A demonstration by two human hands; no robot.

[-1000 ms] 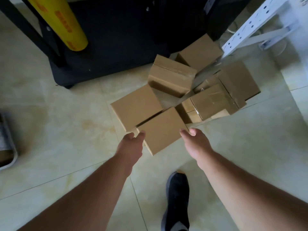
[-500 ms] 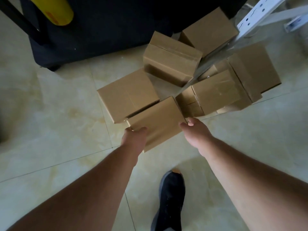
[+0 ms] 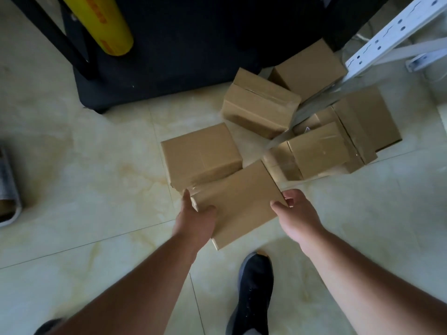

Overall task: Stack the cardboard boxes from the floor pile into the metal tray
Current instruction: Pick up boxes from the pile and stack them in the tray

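Observation:
Several brown cardboard boxes lie in a loose pile on the tiled floor. The nearest box is held between both hands: my left hand grips its left corner with the thumb on top, and my right hand grips its right edge. Its far end rests against a second box. Further boxes lie behind and to the right. A curved grey metal tray shows at the far left edge, mostly cut off.
A black cabinet stands behind the pile with a yellow roll leaning on it. A white perforated metal rail slants over the boxes at right. My black shoe is planted just below the held box.
Both hands have closed in on the nearest box and now grip its two sides; before, they only reached toward it. The view has drawn back and left, bringing the tray into sight.

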